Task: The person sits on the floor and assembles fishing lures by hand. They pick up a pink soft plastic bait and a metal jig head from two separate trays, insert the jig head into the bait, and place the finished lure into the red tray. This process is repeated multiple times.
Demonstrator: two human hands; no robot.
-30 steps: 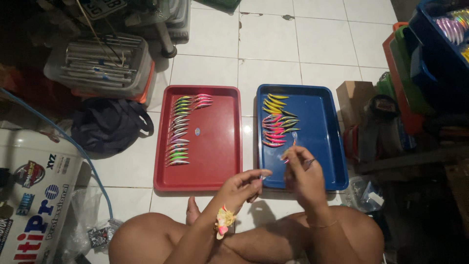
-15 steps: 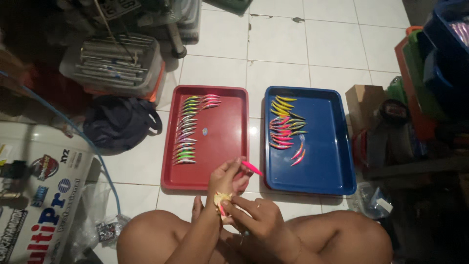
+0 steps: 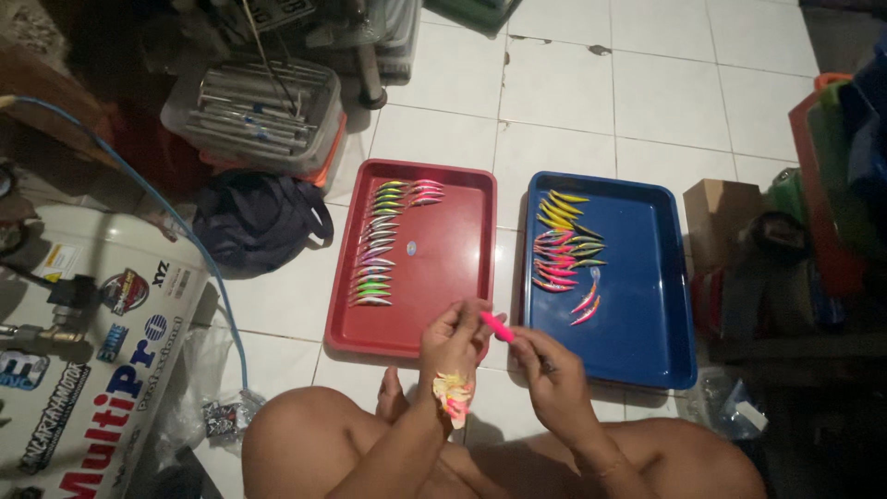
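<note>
— What are the hands doing?
— Left hand point(image 3: 451, 344) and right hand point(image 3: 545, 370) are both pinching a pink lure point(image 3: 496, 326), close together, above the gap between the red tray point(image 3: 453, 268) and blue tray point(image 3: 647, 305).

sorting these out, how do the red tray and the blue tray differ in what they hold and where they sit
The red tray lies to the left, the blue tray to the right. The red one holds a neat column of mostly green and pale lures along its left side; the blue one holds yellow, pink and dark lures, with two lying loose below the group. Both are rectangular, flat on the white tiled floor, side by side.
</note>
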